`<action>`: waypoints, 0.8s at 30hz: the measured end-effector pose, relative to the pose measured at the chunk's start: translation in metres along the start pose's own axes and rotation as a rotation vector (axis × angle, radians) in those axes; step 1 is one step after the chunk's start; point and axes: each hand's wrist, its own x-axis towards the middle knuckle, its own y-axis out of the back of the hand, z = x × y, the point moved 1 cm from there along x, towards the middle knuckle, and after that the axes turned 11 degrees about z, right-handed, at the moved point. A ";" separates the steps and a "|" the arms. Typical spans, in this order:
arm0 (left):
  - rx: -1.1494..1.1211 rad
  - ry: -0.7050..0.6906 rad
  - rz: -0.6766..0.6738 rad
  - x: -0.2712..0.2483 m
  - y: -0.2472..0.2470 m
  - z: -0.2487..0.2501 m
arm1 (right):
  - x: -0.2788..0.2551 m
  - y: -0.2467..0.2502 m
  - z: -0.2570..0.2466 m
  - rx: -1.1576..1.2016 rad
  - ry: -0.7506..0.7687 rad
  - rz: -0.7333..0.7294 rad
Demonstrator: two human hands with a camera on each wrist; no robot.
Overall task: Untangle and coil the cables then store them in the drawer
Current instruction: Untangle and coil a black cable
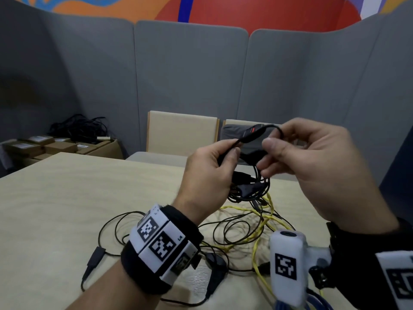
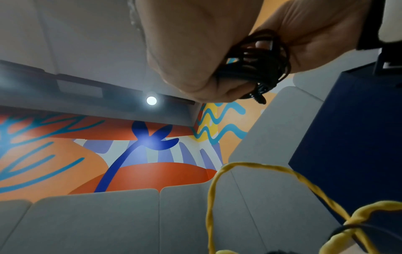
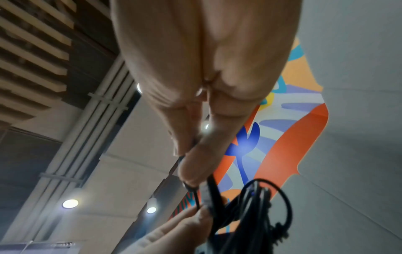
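Note:
A coiled black cable (image 1: 250, 186) hangs above the table, gripped by my left hand (image 1: 214, 168); its loops show in the palm in the left wrist view as a black bundle (image 2: 256, 63). My right hand (image 1: 297, 153) pinches the free end of this cable near its plug (image 1: 254, 132), which has a red mark. The right wrist view shows my fingertips (image 3: 191, 171) pinching the thin black lead above the coil (image 3: 256, 211). On the table below lie a tangled yellow cable (image 1: 259, 229), thin black cables (image 1: 116, 227) and a blue cable (image 1: 319, 300).
The light wooden table (image 1: 67, 198) has bare room at the left. Two chairs (image 1: 181, 133) stand behind it against grey partition panels. Cardboard boxes (image 1: 60, 146) with a heap of black cables (image 1: 80, 126) sit at the far left. No drawer is in view.

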 end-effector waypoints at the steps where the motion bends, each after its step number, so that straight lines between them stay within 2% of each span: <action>1: -0.009 0.016 0.007 0.001 0.001 -0.001 | 0.000 0.000 0.000 -0.051 -0.013 -0.018; 4: -0.021 0.043 0.026 0.005 0.003 -0.002 | -0.001 0.000 0.004 -0.239 0.041 -0.049; 8: -0.050 0.076 0.012 0.005 0.004 -0.001 | 0.001 -0.001 0.012 -0.629 0.382 -0.037; 11: -0.058 0.054 0.004 0.003 0.003 0.002 | 0.001 -0.003 0.015 -0.727 0.562 -0.056; 13: -0.082 0.050 0.009 0.004 0.004 0.005 | -0.001 -0.007 0.015 -0.706 0.606 -0.038; 15: -0.109 0.071 0.018 0.006 0.006 0.002 | -0.003 -0.010 0.015 -0.667 0.508 -0.072; 16: -0.115 0.088 0.016 0.007 0.007 0.001 | -0.003 -0.009 0.016 -0.620 0.378 -0.128; 18: -0.138 0.123 -0.002 0.008 0.009 -0.001 | 0.000 -0.003 0.016 -0.361 0.085 -0.281; 19: -0.159 0.137 -0.017 0.008 0.009 -0.001 | 0.001 0.002 0.018 -0.170 -0.007 -0.316; 22: -0.198 0.163 -0.058 0.007 0.008 0.005 | 0.008 0.016 0.027 0.288 -0.136 -0.275; 24: -0.210 0.166 -0.080 0.005 0.006 0.008 | 0.011 0.020 0.034 0.388 -0.166 -0.269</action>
